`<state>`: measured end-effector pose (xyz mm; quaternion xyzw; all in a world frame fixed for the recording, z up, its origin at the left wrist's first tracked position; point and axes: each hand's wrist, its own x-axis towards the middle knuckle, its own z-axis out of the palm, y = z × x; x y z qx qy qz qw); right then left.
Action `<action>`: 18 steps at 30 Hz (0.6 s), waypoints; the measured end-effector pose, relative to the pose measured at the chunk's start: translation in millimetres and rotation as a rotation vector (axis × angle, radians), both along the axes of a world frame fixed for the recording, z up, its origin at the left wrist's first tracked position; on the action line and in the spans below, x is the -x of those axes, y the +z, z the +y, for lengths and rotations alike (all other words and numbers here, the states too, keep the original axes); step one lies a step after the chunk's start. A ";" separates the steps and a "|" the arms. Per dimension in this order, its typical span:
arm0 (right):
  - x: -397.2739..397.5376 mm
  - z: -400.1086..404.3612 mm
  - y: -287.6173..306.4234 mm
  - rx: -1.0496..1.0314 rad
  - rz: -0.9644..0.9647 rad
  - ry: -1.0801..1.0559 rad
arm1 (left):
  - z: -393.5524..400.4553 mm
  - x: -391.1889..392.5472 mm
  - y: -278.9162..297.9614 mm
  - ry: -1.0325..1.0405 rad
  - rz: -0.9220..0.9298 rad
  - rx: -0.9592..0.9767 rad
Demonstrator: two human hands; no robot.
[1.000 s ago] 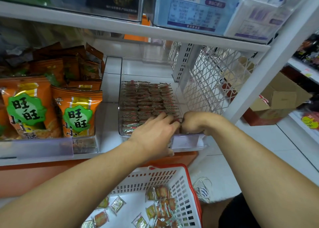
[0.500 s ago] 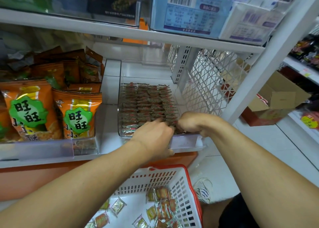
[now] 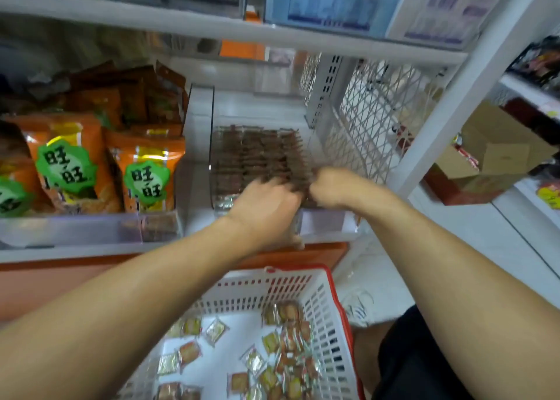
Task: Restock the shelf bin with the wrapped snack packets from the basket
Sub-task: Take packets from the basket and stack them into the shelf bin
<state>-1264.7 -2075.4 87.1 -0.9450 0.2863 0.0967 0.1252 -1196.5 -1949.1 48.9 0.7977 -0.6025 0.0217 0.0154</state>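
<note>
Rows of wrapped snack packets (image 3: 260, 154) already fill much of the clear shelf bin (image 3: 212, 169), both the left hand (image 3: 266, 208) and right hand (image 3: 330, 187) rest at its front row, grip indiscernible through blur, while many packets remain in the basket (image 3: 327, 308) below

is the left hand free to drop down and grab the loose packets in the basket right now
Probably yes. The left hand is up at the clear shelf bin, and the red-rimmed basket sits open-topped directly below, its loose packets uncovered. Whether the hand holds anything is blurred.
</note>
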 end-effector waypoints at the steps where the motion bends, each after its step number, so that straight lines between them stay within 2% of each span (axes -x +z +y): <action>1: 6.4 5.2 6.8 0.070 -0.116 0.025 | 6.4 0.9 3.5 -0.003 -0.048 0.007; 4: 30.5 24.9 20.1 0.008 -0.595 0.010 | 34.4 6.1 10.3 -0.008 -0.138 0.085; 6: 47.5 45.7 11.3 -0.059 -0.762 0.171 | 61.8 12.5 5.9 -0.082 -0.167 0.284; 7: 56.3 57.0 -3.4 -0.103 -0.776 0.287 | 77.6 16.9 -2.5 -0.125 -0.138 0.396; 8: 65.6 66.3 -24.5 -0.130 -0.717 0.393 | 93.9 21.1 -14.4 -0.161 -0.080 0.461; 9: 74.3 74.0 -51.0 -0.133 -0.579 0.466 | 109.6 25.5 -30.7 -0.169 0.016 0.437; 10: 81.4 79.2 -80.5 -0.122 -0.374 0.497 | 123.3 28.6 -51.4 -0.144 0.122 0.331; 12: 92.2 82.7 -145.7 -0.131 0.106 0.528 | 146.0 33.1 -100.9 -0.002 0.315 -0.058; 13: 96.6 83.7 -178.4 -0.161 0.265 0.524 | 156.3 34.7 -126.9 0.084 0.383 -0.247; 15: 101.0 88.5 -236.5 -0.195 0.404 0.406 | 175.2 37.5 -174.9 0.219 0.505 -0.507; 18: 105.3 98.8 -304.7 -0.192 0.396 0.025 | 193.7 39.1 -225.5 0.339 0.633 -0.691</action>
